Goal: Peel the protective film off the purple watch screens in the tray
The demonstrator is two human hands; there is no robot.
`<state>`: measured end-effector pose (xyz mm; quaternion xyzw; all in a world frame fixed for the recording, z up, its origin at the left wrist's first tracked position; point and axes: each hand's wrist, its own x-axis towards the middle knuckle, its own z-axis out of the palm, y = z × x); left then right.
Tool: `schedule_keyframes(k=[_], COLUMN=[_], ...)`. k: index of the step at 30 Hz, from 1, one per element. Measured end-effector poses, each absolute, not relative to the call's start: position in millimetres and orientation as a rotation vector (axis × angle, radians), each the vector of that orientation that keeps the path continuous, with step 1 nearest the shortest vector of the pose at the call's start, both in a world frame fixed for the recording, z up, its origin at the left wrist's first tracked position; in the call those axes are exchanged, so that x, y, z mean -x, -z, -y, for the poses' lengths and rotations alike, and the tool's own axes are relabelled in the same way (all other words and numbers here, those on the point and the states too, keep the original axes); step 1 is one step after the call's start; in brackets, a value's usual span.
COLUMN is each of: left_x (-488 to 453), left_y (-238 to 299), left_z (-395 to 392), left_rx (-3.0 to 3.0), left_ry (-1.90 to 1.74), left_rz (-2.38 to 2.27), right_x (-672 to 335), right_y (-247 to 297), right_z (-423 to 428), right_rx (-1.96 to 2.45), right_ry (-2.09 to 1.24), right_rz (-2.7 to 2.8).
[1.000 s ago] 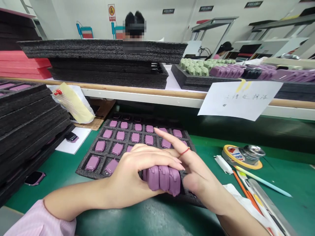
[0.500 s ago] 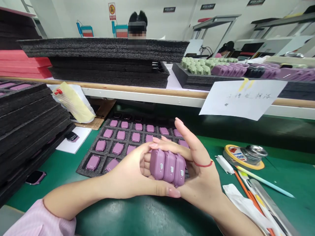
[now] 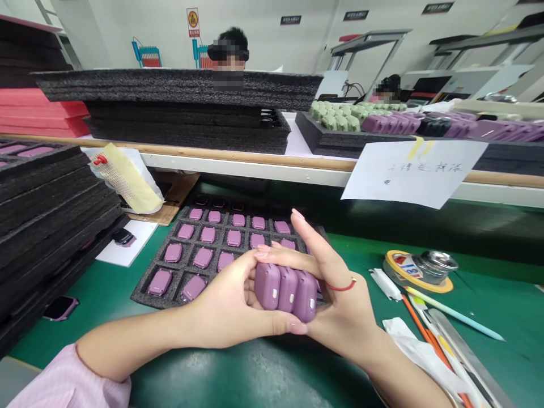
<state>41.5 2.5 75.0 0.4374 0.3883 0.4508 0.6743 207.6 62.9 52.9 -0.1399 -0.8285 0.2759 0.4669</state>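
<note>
Three purple watch cases (image 3: 287,289) stand side by side between my hands, each with a small silvery button on the side facing me. My left hand (image 3: 225,300) cups them from the left, its thumb stretched along their lower edge. From the right, my right hand (image 3: 335,283) closes around them, fingers over the top and the index finger raised. A red string circles a finger of that hand. Behind and below lies a black foam tray (image 3: 142,292) with rows of purple watch cases (image 3: 204,258) in its pockets; my hands hide part of it.
Stacked black foam trays (image 3: 51,209) rise at left, near a loose watch (image 3: 62,307). At right lie a yellow tape roll (image 3: 395,272), a metal-topped jar (image 3: 440,266), a light-blue pen (image 3: 463,317) and white tissue (image 3: 412,345). A shelf edge (image 3: 255,164) crosses ahead; people sit beyond.
My hands and the three watch cases have shifted slightly left, and the cases have turned a little. The person behind the foam stack has raised their head.
</note>
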Motion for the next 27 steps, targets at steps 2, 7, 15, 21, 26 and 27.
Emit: schedule_keyframes(k=[2,7,15,21,26,27], left_x=[-42.4,-36.8,-33.5,-37.6,-38.6,-38.9], left_y=[-75.2,-76.6,-73.4,-64.8,-62.7,-62.3], left_z=[-1.9,-0.3,-1.3,-3.2,-4.9,-5.3], left_rx=[-0.981,-1.062,-1.123,-1.29,-1.311,-1.313], left_ry=[-0.993,-0.955,-0.991,-1.073,-1.092,-1.106], left_rz=[-0.884,-0.827,-0.742,-0.884,-0.855,-0.849], right_x=[-207.1,-207.2,-206.0,-202.8,-202.2,-201.8], right_y=[-53.6,-55.0,-55.8,-53.6,-49.8,-48.7], right_z=[-63.9,-63.3,-62.6,-62.1,-60.7,-60.8], right_rx=[0.36,0.344,0.309,0.292,0.302,0.303], right_ry=[-0.714,-0.771,-0.647,-0.578,-0.568,-0.564], right_rz=[2.0,1.964,2.011,2.017,2.024,2.031])
